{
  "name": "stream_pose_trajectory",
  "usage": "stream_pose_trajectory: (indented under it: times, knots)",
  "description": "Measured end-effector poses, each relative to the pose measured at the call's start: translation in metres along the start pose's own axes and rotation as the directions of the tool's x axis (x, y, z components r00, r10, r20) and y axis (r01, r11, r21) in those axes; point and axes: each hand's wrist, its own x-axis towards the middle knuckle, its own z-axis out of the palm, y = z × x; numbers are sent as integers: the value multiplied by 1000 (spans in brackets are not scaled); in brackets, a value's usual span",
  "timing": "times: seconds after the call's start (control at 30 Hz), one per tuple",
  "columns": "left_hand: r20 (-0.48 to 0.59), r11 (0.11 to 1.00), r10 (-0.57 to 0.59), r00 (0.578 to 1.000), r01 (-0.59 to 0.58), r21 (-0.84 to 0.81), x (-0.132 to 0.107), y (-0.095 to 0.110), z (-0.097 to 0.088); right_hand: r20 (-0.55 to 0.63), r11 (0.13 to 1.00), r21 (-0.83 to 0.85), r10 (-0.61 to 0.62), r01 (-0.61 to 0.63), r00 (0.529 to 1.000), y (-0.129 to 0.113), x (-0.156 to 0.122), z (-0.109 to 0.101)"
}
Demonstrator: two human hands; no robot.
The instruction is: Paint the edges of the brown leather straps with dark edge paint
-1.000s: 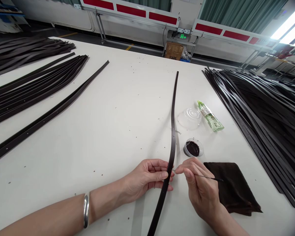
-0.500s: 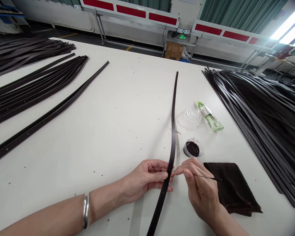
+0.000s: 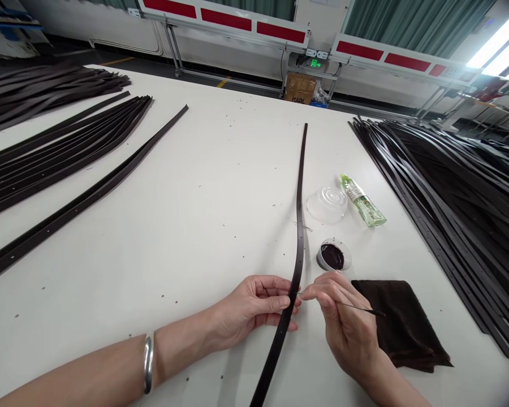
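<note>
My left hand (image 3: 263, 308) grips a long, narrow dark-brown leather strap (image 3: 297, 260) between thumb and fingers, with part of the strap raised off the table. Small holes run along the strap. In a pinch, my right hand (image 3: 350, 325) holds a thin dark-handled tool (image 3: 362, 308) whose fine tip meets the strap's right edge beside my left fingers. Whether that tip is bristle or metal I cannot tell. Beyond my right hand stands a small clear cup (image 3: 346, 257) of dark brown paste or paint. A folded dark cloth (image 3: 407, 322) lies right of that hand.
A clear lid (image 3: 327, 204) and a green plastic bottle (image 3: 363, 202) lie on the white table (image 3: 186, 226). Dark straps are heaped along the right (image 3: 449, 215). More straps (image 3: 68, 150) lie at the left, with one (image 3: 114, 175) set apart. Tiny dark scraps dot the tabletop.
The strap's near end has shifted slightly left. The tool and its tip have moved very slightly at the strap's edge; my left hand stays nearly in place.
</note>
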Motion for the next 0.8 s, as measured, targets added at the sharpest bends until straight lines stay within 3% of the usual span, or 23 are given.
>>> stream_pose_trajectory:
  times: [0.4, 0.8]
  knots:
    - [11, 999, -14, 1000, 13, 34, 1, -1, 1, 2, 998, -7, 60, -60, 998, 2, 0, 0]
    - [15, 1000, -17, 1000, 16, 23, 1, -2, -2, 14, 999, 19, 45, -45, 999, 2, -2, -1]
